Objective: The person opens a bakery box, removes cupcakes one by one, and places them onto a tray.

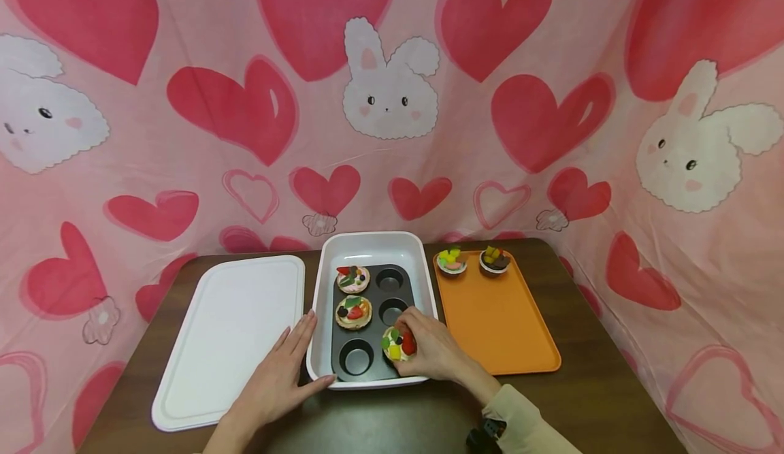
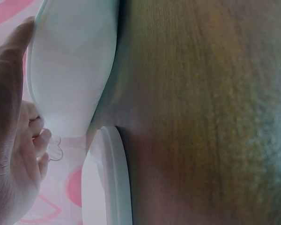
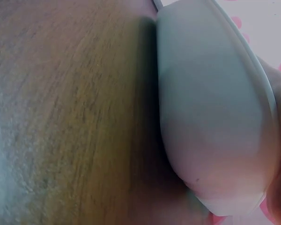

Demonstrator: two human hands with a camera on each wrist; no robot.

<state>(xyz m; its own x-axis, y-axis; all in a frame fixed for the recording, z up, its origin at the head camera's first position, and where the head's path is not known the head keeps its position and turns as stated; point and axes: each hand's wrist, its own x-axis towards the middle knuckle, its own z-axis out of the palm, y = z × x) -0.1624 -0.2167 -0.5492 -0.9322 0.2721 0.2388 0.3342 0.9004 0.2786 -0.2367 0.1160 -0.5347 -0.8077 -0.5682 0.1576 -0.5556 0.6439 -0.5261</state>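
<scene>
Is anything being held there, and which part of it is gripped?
The right hand holds a fruit-topped tart by its right side. The left hand grips nothing; it touches the edge of the deep white tray.

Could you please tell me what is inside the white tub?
The white tub holds a dark muffin pan with two tarts; a third tart is in the grip of the right hand. What lies under the pan is covered.

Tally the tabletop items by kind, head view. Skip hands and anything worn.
Topped pastries: 5, one of them held by the right hand
Muffin tin: 1
Deep white tray: 1
Flat orange tray: 1
Flat white tray or lid: 1
Total: 9
</scene>
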